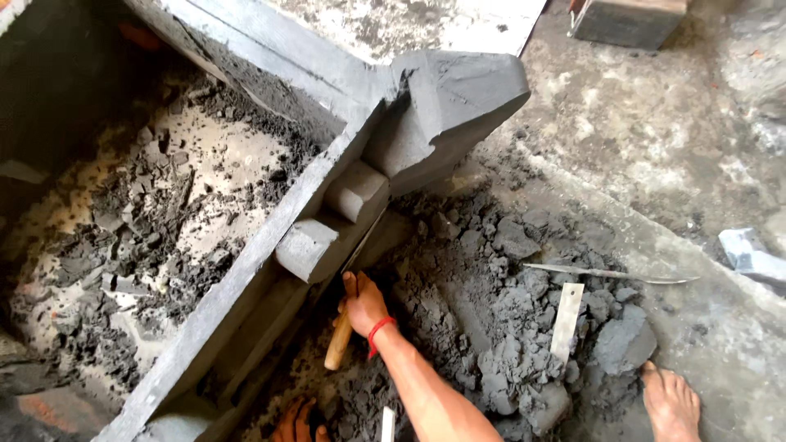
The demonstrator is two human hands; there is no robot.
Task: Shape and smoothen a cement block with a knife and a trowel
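**Gripping a Wooden-Handled Tool Against a Grey Mould Frame**

Reaching up from the near edge of the scene, the person's right hand (363, 304) is closing its fingers around a wooden-handled tool (338, 342), gripping it near the top of the pale handle. A red band is sitting on that wrist. The handle is slanting down and to the near left, and its working end is going in against the underside of the grey mould frame (246, 262), where it is hidden, so its shape cannot be told. The left hand (296, 423) is showing only as fingertips at the near edge, just left of the forearm; whether it is open or holding anything cannot be told.

The frame is running diagonally from near left to far right, ending in a heavy grey block (458, 106) with stepped blocks below it. Left of the frame, broken dark sand (139, 221) is lying over a pale floor inside the box. Right of the hand, a heap of grey clods (524, 344) is spreading across the ground. A flat pale strip (566, 321) is lying on that heap, and a thin metal blade (610, 274) is lying just beyond it. A bare foot (671, 403) is resting at the near right, beside the heap.
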